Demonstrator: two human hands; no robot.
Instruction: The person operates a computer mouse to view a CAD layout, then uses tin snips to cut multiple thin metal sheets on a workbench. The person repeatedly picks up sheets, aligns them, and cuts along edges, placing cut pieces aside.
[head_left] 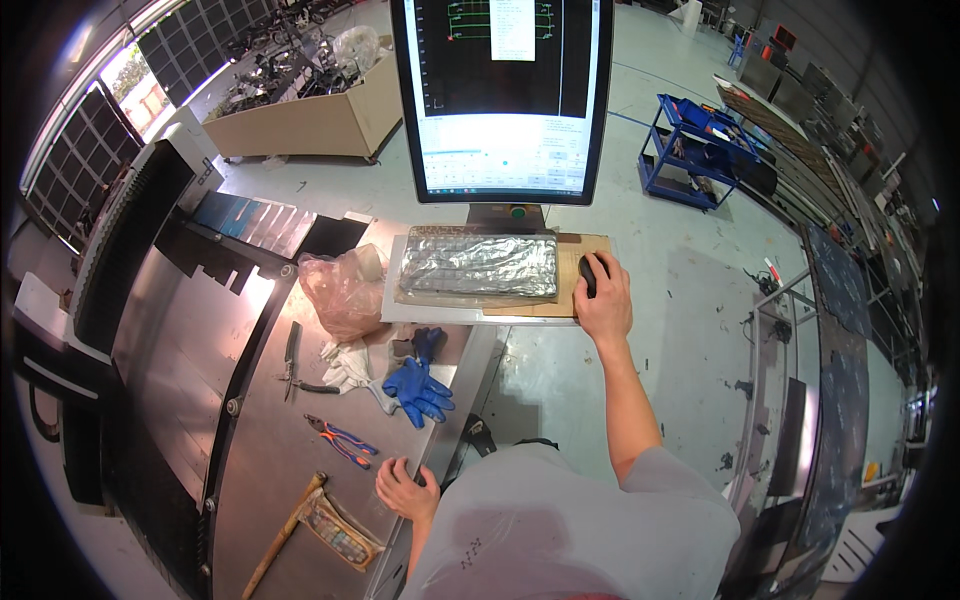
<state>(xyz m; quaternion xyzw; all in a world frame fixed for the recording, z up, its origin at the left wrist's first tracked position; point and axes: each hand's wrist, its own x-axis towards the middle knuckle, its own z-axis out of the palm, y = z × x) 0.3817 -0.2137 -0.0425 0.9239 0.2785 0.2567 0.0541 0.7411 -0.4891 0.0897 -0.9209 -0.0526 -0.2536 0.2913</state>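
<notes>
My right hand (pixel 604 305) is wrapped over a black computer mouse (pixel 590 275) on a piece of brown cardboard (pixel 567 255). To its left lies a keyboard (pixel 480 266) under crinkled clear plastic, on the same small shelf. Above the shelf, a tall monitor (pixel 505 160) shows a dark drawing area with green lines and a light control panel below. My left hand (pixel 407 490) rests with fingers apart on the edge of a metal table (pixel 285 445), holding nothing. Near it are pliers (pixel 342 440) with blue and orange handles and a plastic-wrapped keypad controller (pixel 340 535).
Beside the controller lies a wooden-handled hammer (pixel 290 530). Farther up the table are blue gloves (pixel 418 390), white gloves (pixel 347 365), black-handled cutters (pixel 292 365) and a pink plastic bag (pixel 343 290). A scrap bin (pixel 310 125) and a blue cart (pixel 690 150) stand beyond.
</notes>
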